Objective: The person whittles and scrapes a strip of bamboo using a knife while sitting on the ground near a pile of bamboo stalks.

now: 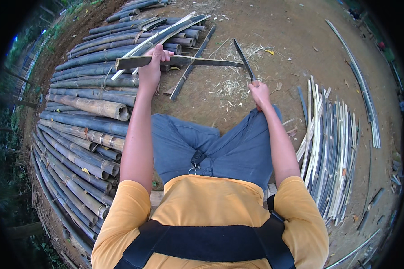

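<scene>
My left hand (151, 71) is wrapped round a split bamboo strip (206, 62) near its wide left end. The strip lies crosswise ahead of my knees and narrows toward the right. In my right hand (260, 94) is a long dark-bladed knife (243, 54), gripped by its handle, its blade pointing up and away. The strip's right end meets the blade or lies just beside it; whether they touch I cannot tell. Pale shavings (231, 87) are scattered on the ground around and below the knife.
Bamboo poles (94, 107) are stacked along the left, with split lengths (175, 29) on top. Another strip (186, 74) lies slanting beneath the held one. To my right is a bundle of thin bamboo strips (330, 157). Long strips (359, 85) lie farther right.
</scene>
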